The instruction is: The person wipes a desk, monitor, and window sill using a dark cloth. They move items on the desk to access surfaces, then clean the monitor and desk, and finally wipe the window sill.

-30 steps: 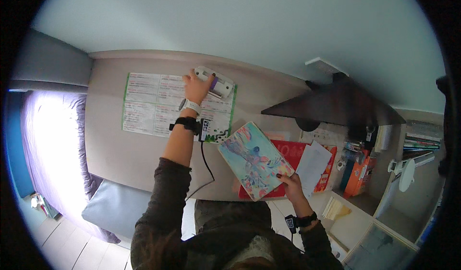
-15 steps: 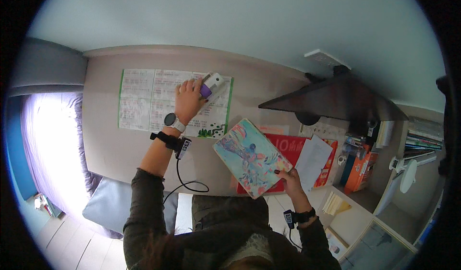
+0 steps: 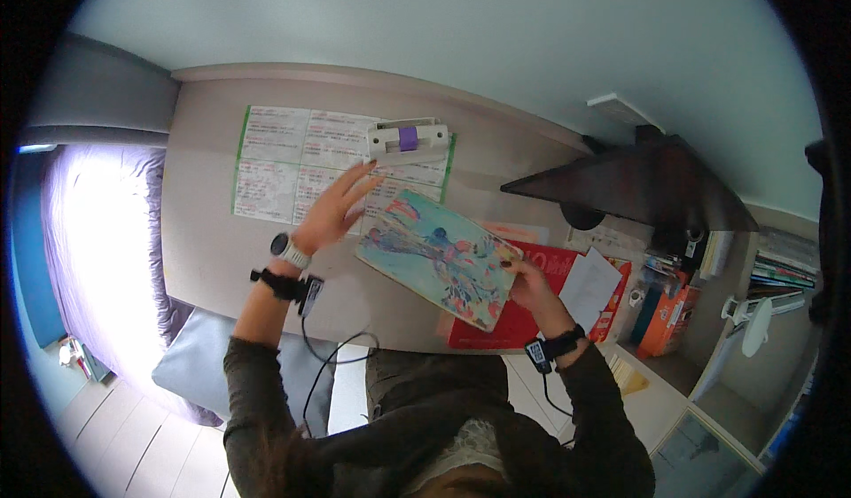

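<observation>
Painted sheet: a stiff rectangular sheet [image 3: 441, 259] covered in blue, turquoise, pink and red paint, held tilted above the desk, near the middle of the view, between the two hands.
Right hand: the right hand [image 3: 529, 287] grips the sheet's right edge, fingers curled over it and pinching it; dark nail polish shows; a black band sits on the wrist.
Left hand: the left hand [image 3: 335, 210] is spread, fingers fanned and straight, holding nothing, just beside the sheet's upper left corner, with fingertips over the printed paper; whether it touches the sheet cannot be told.
Left arm: dark sleeve, a watch and a black strap with a small device and a cable hanging from it.
Printed paper: a large green-edged chart [image 3: 301, 163] lies flat on the desk.
Punch: a white hole punch [image 3: 408, 138] with a purple part rests on the chart's upper right.
Desk: a beige desk [image 3: 208, 232]; a red folder [image 3: 532, 321] lies under the sheet.
Room: pale wall, dark shelf [image 3: 634, 183], books at right.
</observation>
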The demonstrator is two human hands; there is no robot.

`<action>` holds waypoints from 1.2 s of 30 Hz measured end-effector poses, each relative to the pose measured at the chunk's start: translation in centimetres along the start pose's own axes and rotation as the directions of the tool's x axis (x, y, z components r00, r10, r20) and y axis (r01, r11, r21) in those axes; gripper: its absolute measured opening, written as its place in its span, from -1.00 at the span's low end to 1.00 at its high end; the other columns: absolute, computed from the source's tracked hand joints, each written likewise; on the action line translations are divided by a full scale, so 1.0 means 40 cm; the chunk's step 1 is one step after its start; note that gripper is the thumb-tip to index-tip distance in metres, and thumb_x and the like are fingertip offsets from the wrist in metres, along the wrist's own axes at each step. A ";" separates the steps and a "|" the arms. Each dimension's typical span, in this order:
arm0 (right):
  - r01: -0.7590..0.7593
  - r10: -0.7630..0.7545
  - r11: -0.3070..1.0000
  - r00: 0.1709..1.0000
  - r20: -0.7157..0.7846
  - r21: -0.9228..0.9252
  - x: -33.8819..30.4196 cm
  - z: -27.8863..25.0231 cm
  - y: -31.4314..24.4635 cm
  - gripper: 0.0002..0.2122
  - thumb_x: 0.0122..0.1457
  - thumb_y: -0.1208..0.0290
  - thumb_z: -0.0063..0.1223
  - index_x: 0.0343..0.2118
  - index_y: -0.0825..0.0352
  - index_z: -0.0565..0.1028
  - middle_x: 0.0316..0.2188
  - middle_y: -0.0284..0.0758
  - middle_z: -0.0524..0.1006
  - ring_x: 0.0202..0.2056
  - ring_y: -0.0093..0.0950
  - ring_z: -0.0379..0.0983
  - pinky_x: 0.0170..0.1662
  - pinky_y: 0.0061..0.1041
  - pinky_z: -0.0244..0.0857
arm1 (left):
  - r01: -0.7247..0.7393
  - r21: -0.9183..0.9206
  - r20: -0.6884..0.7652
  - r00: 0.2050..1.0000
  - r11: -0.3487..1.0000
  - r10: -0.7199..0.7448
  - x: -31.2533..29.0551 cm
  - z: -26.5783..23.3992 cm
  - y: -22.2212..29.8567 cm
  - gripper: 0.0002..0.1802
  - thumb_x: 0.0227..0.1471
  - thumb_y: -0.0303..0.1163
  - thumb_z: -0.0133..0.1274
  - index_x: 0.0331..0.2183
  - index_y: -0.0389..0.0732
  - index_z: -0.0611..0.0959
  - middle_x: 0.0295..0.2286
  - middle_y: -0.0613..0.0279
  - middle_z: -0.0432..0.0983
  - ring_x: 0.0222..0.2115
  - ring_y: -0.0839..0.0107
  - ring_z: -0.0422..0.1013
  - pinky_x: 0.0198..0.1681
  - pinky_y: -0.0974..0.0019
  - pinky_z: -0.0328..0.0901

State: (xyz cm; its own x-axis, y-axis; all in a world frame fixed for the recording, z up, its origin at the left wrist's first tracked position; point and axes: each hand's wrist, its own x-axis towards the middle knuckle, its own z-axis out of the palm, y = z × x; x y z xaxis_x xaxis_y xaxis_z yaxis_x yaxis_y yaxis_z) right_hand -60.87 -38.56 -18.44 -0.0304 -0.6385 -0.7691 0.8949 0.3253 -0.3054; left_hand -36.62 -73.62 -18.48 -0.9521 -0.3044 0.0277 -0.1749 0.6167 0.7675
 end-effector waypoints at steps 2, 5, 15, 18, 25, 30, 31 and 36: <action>-0.093 0.094 0.994 0.995 -0.023 0.053 0.053 0.043 -0.007 -0.60 0.08 0.40 0.04 0.02 0.31 0.44 -0.21 -0.33 0.56 -0.18 -0.39 0.50 -0.25 -0.39 0.42 | 0.033 -0.270 -0.033 0.998 0.962 -0.044 -0.081 0.001 0.034 -0.35 -0.04 -0.50 0.20 0.14 -0.09 0.46 0.21 0.07 0.26 0.28 0.06 0.08 0.32 0.05 -0.01; -0.082 0.083 0.997 0.982 0.167 -0.013 0.123 0.108 -0.029 -0.65 0.11 0.32 0.04 -0.03 0.28 0.46 -0.20 -0.35 0.56 -0.19 -0.36 0.49 -0.21 -0.36 0.41 | -0.005 -0.241 0.018 1.000 0.971 0.009 -0.134 -0.008 0.040 -0.46 -0.06 -0.52 0.21 0.03 -0.23 0.56 0.05 0.03 0.47 0.18 0.12 0.27 0.27 0.14 0.10; 0.025 -0.019 0.998 0.995 0.103 -0.052 0.301 0.236 -0.159 -0.55 0.22 0.02 -0.12 -0.10 0.36 0.48 -0.26 0.03 0.58 -0.45 -0.29 0.44 -0.27 -0.30 0.30 | 0.201 -0.446 -0.080 0.962 0.872 -0.262 -0.022 -0.036 -0.046 -0.71 0.03 -0.55 0.18 -0.14 -0.34 0.63 -0.24 0.19 0.61 -0.21 0.43 0.52 -0.06 0.34 0.37; 0.205 -0.205 0.979 0.978 -0.034 -0.008 0.331 0.262 -0.192 -0.53 0.21 -0.01 -0.11 -0.08 0.36 0.46 -0.27 0.02 0.58 -0.37 -0.26 0.47 -0.22 -0.28 0.33 | 0.234 -0.433 -0.032 0.961 0.871 -0.274 0.028 -0.055 -0.060 -0.76 0.03 -0.53 0.19 -0.19 -0.31 0.64 -0.31 0.26 0.60 -0.27 0.49 0.48 -0.14 0.38 0.35; 0.176 -0.179 0.984 0.977 -0.116 -0.029 0.386 0.251 -0.233 -0.58 0.17 0.05 -0.05 -0.26 0.41 0.51 -0.37 -0.05 0.57 -0.32 -0.20 0.53 -0.22 -0.27 0.40 | 0.210 -0.434 -0.117 0.951 0.876 -0.286 0.079 -0.028 -0.088 -0.80 0.04 -0.37 0.24 -0.28 -0.23 0.62 -0.42 0.21 0.57 -0.43 0.41 0.39 -0.27 0.36 0.30; 0.177 -0.171 0.984 0.975 -0.140 0.028 0.415 0.234 -0.235 -0.55 0.23 0.04 -0.14 -0.11 0.40 0.41 -0.28 0.03 0.56 -0.30 -0.16 0.53 -0.14 -0.20 0.43 | 0.248 -0.533 -0.112 0.927 0.809 -0.358 0.086 -0.004 -0.112 -0.74 0.06 -0.39 0.23 -0.21 -0.26 0.59 -0.38 0.21 0.60 -0.30 0.44 0.48 -0.16 0.35 0.35; 0.185 -0.177 0.982 0.973 -0.145 0.043 0.421 0.232 -0.236 -0.54 0.25 0.04 -0.16 -0.06 0.40 0.39 -0.25 0.05 0.55 -0.29 -0.15 0.53 -0.12 -0.18 0.43 | 0.225 -0.607 -0.118 0.923 0.762 -0.367 0.091 0.002 -0.113 -0.73 0.06 -0.40 0.23 -0.19 -0.27 0.58 -0.35 0.21 0.60 -0.25 0.44 0.49 -0.13 0.34 0.35; 0.084 -0.086 0.996 0.995 -0.056 -0.032 0.448 0.207 -0.259 -0.56 0.33 0.02 -0.31 0.01 0.33 0.33 -0.16 0.13 0.52 -0.19 -0.11 0.53 -0.09 -0.17 0.44 | 0.141 -0.707 -0.279 0.845 0.693 -0.456 0.110 0.038 -0.103 -0.63 0.06 -0.45 0.22 -0.08 -0.30 0.56 -0.20 0.20 0.59 -0.13 0.41 0.46 -0.03 0.32 0.34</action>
State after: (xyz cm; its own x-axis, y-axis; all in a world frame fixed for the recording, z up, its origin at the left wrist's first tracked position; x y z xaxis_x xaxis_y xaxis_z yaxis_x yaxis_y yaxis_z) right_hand -67.01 -59.15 -24.41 -0.1324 -0.6238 -0.7703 0.8746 0.2922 -0.3870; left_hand -40.46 -76.38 -22.52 -0.6544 -0.7415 -0.1479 -0.0781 -0.1282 0.9887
